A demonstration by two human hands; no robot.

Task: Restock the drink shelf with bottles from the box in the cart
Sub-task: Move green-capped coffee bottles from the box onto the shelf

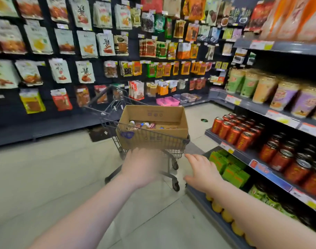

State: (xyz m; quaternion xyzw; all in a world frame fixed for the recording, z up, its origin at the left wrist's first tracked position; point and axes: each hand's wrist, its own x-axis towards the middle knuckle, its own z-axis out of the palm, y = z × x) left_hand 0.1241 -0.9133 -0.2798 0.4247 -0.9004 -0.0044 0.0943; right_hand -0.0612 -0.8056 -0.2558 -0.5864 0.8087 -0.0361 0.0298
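**Two hands held out toward the cart**

At lower centre the right hand [202,172] is held out with its fingers [194,159] straight and spread and the thumb out to the side, gripping nothing. It hangs in front of the low end of the drink shelf [214,136]. To its left the left hand [143,168] is blurred, back up, in front of the cart's near edge. Whether its fingers are open or curled, or touch the wire, cannot be told.

Just beyond them the cart [173,151] stands on pale floor tiles [55,177], and an open cardboard box [153,115] fills its basket. Bottles [141,125] lie in the left part of the box.

Along the right of the frame the drink shelf carries rows of red cans [232,133], with green cartons [230,169] below them and yellow bottles [225,215] on the lowest level. At the far end sit pink trays [168,101]. The left and upper frame is a dark wall hung with snack packets [64,42]
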